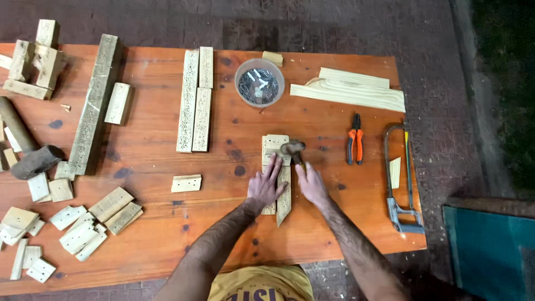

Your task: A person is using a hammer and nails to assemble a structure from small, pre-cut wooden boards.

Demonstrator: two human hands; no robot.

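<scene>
My left hand (266, 185) lies flat, fingers spread, pressing on a small stack of pale wooden strips (277, 146) near the middle of the orange-brown wooden table (334, 234). My right hand (311, 183) grips the handle of a hammer (292, 148), whose metal head sits over the top end of the strips. One narrow strip (283, 198) runs between my two hands toward me, tilted on its edge.
A clear bowl of nails (259, 82) stands behind the strips. Orange-handled pliers (354, 139) and a hacksaw (398, 178) lie to the right, long pale slats (351, 89) at back right. Long planks (195, 100) and many small wood blocks (78, 223) cover the left, with a mallet (25, 147).
</scene>
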